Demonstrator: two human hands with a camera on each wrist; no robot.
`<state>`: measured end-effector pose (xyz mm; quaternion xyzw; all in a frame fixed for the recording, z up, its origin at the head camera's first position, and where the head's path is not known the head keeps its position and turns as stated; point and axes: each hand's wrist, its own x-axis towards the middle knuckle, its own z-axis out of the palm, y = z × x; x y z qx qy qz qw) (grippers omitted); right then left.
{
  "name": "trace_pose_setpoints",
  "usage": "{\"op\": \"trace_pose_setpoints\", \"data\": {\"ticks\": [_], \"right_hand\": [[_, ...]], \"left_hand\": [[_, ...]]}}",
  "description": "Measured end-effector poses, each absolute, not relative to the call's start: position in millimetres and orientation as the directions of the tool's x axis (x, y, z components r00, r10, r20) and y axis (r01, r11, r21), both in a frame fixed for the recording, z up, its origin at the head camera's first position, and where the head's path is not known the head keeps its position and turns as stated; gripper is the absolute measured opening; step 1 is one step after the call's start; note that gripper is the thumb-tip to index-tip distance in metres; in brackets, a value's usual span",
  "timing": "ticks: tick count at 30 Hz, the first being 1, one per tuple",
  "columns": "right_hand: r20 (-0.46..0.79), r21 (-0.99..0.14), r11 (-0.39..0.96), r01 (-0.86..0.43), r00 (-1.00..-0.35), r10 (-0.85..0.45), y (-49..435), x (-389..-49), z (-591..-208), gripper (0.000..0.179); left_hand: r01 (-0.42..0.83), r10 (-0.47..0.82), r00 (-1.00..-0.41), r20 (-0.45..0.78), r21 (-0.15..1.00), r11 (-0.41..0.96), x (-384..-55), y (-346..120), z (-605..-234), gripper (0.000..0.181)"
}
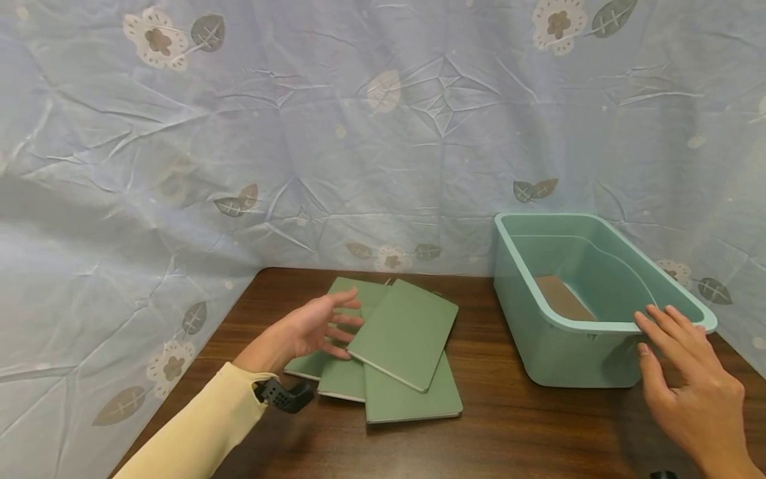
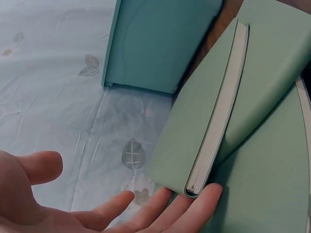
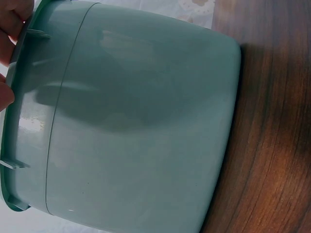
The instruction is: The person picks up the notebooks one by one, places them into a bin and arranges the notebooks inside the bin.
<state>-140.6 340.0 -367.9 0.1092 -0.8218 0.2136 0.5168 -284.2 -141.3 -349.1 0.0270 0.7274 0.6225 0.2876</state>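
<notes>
Several green notebooks [image 1: 413, 402] lie overlapped on the table, and the top notebook [image 1: 407, 332] sits askew over the others. My left hand [image 1: 314, 326] is at their left side, its fingers spread and thumb raised. In the left wrist view, fingertips [image 2: 211, 194] meet the corner of a notebook [image 2: 194, 116], with its page edges showing. At the right stands a teal plastic bin [image 1: 574, 356]. My right hand [image 1: 691, 379] is at its near right corner, with extended fingers over the rim and the thumb by the outer wall.
A brown flat piece [image 1: 562, 298] lies inside the bin. The dark wooden table [image 1: 497, 432] ends at a pale floral cloth [image 1: 335, 133] hanging behind and at the sides. A black band [image 1: 287, 394] circles my left wrist.
</notes>
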Motion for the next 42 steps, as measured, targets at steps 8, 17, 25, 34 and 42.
{"op": "trace_pose_setpoints", "data": {"ticks": [8,17,25,34,42], "right_hand": [[0.891,-0.236,0.891,-0.388,-0.453,0.039,345,-143,-373,0.039],[0.897,-0.223,0.892,-0.392,-0.441,0.030,345,-144,-374,0.039],[0.913,-0.220,0.883,-0.415,-0.407,0.035,339,-142,-367,0.037],[0.916,-0.200,0.892,-0.406,-0.399,0.024,342,-144,-368,0.039],[0.869,-0.236,0.905,-0.355,-0.493,0.033,351,-144,-375,0.041]], "left_hand": [[-0.320,0.356,-0.846,-0.397,0.912,0.256,-287,-135,-354,0.062],[-0.301,0.310,-0.864,-0.397,0.900,0.314,-289,-130,-359,0.049],[-0.264,0.255,-0.891,-0.376,0.885,0.384,-292,-122,-363,0.047],[-0.255,0.248,-0.889,-0.385,0.866,0.430,-292,-114,-360,0.055],[-0.236,0.298,-0.873,-0.385,0.870,0.433,-294,-112,-359,0.059]]}}
